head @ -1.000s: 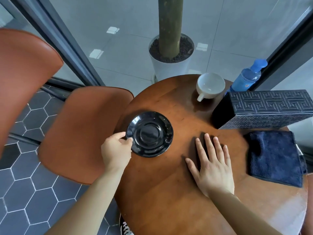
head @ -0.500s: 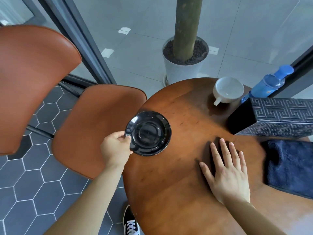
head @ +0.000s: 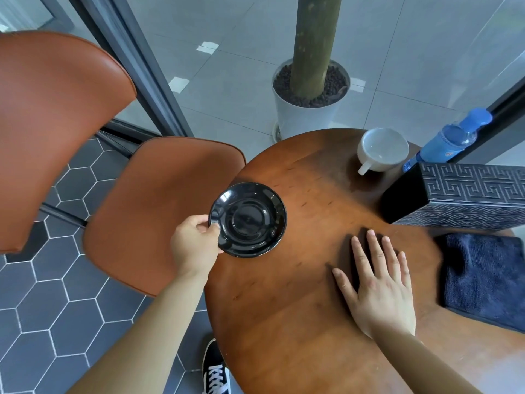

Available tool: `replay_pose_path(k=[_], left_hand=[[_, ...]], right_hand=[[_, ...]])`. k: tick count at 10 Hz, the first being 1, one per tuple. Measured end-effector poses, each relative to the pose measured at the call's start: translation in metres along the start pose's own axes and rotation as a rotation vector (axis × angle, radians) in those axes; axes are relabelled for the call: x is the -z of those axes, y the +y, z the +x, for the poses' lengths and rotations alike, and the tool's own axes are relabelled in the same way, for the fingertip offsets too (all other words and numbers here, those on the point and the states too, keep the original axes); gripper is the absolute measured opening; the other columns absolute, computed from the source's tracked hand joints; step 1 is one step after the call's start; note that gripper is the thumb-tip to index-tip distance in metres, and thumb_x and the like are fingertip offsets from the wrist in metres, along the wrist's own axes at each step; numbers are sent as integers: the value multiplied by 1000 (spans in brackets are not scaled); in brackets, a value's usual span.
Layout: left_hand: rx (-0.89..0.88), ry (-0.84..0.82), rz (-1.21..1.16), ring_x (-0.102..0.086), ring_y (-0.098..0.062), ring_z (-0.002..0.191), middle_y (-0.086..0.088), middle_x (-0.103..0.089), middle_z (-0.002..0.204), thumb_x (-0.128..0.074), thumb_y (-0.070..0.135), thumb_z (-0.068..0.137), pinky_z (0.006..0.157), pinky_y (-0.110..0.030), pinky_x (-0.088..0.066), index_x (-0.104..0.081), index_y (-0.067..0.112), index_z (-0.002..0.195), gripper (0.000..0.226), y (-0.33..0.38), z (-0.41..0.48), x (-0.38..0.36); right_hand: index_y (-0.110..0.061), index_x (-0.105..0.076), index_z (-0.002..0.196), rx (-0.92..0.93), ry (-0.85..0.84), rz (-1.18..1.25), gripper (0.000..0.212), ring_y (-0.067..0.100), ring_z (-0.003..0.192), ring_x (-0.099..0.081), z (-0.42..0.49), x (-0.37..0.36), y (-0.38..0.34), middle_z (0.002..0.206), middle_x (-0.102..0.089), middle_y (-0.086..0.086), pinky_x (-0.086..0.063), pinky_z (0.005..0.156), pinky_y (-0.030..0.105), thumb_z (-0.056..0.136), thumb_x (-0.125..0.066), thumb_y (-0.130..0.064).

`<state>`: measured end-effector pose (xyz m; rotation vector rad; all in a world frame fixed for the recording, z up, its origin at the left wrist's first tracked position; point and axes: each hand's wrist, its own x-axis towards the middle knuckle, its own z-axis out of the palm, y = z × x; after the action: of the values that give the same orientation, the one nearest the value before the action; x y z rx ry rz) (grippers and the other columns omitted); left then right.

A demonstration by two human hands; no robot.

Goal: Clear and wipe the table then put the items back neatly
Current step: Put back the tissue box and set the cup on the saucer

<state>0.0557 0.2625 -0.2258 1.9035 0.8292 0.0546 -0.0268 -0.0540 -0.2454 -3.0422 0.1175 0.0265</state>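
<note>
My left hand (head: pixel 196 243) pinches the left rim of a glossy black saucer (head: pixel 250 220), which hangs over the left edge of the round wooden table (head: pixel 284 308), above the gap to the chair. My right hand (head: pixel 377 285) lies flat on the tabletop, fingers spread, holding nothing. A white cup (head: pixel 382 149) stands at the table's far side. Beside it on the right stand a blue-capped water bottle (head: pixel 449 140) and a dark patterned box (head: pixel 466 194). A folded dark blue cloth (head: pixel 488 277) lies at the right edge.
Two orange-brown chairs stand left of the table: the nearer seat (head: pixel 159 211) under the saucer's side, and a second one (head: pixel 48 132) further left. A white planter (head: pixel 306 106) with a trunk stands behind the table. My shoe (head: pixel 216 368) shows below.
My left hand has drawn the saucer leftward, from fully on the tabletop to past its left edge. My right hand stays flat on the table. The view has shifted left.
</note>
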Motion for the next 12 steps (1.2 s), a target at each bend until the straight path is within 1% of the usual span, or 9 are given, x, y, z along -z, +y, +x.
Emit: replay_pose_path(k=[1, 3, 6, 7, 8, 9, 10, 11, 12], left_hand=[[-10, 1, 14, -74, -24, 68, -7, -76, 89, -70, 6, 90, 49, -29, -60, -71, 11, 111, 22, 7, -1, -1], [-29, 11, 45, -75, -26, 69, -6, -75, 92, -71, 7, 91, 48, -27, -59, -72, 11, 113, 23, 18, 6, -6], [-9, 3, -19, -74, -19, 75, -7, -74, 98, -70, 12, 91, 58, -37, -64, -69, 10, 123, 32, 18, 8, -7], [-99, -4, 25, -69, -15, 83, -2, -67, 107, -68, 22, 94, 62, -37, -64, -61, 16, 130, 37, 17, -9, 2], [-308, 78, 138, -64, -16, 85, 1, -57, 109, -65, 18, 95, 74, -41, -60, -61, 16, 124, 30, 2, -34, 13], [-878, 12, 418, -59, -25, 93, -3, -58, 103, -62, 13, 91, 84, -38, -50, -69, 9, 104, 16, -33, -82, 19], [-1087, -193, 572, -59, -27, 102, -9, -63, 107, -60, 19, 92, 94, -44, -49, -71, 9, 106, 20, -48, -104, 6], [-1029, -337, 811, -50, -34, 133, -14, -55, 141, -54, 39, 99, 118, -56, -33, -61, 18, 133, 41, -50, -122, -19], [-934, -358, 941, -34, -36, 149, -16, -39, 159, -47, 51, 100, 122, -61, -23, -48, 25, 147, 54, -45, -125, -24]], right_hand=[[-22, -34, 156, 1, 7, 1, 77, 26, 156, -12, -1, -1, 1, 167, -21, 5, -14, 124, 51, 95, -26, -69], [-22, -35, 155, 0, 7, -5, 77, 27, 155, -13, 1, -1, 1, 167, -22, 5, -14, 124, 51, 94, -28, -68], [-22, -35, 155, -1, 3, -9, 77, 27, 155, -13, 0, 0, 1, 167, -22, 5, -14, 124, 51, 95, -27, -68], [-22, -32, 156, 0, -7, -16, 77, 26, 156, -11, 1, 1, 0, 167, -20, 5, -13, 125, 50, 96, -26, -69], [-23, -29, 157, 0, -16, -17, 77, 25, 156, -8, 1, 2, 0, 168, -18, 4, -12, 125, 50, 96, -24, -69], [-24, -26, 158, -8, -25, -18, 77, 25, 156, -7, 1, 2, 0, 168, -17, 4, -11, 125, 50, 96, -22, -70], [-25, -26, 158, -10, -18, -6, 76, 25, 156, -7, 1, 2, -1, 168, -17, 4, -12, 125, 51, 96, -23, -69], [-25, -25, 158, -6, -16, 3, 76, 24, 156, -6, 2, 3, 0, 168, -16, 4, -10, 126, 50, 97, -23, -69], [-26, -27, 158, 3, -7, 16, 76, 24, 156, -7, 1, 2, 0, 168, -17, 4, -9, 126, 49, 96, -24, -69]])
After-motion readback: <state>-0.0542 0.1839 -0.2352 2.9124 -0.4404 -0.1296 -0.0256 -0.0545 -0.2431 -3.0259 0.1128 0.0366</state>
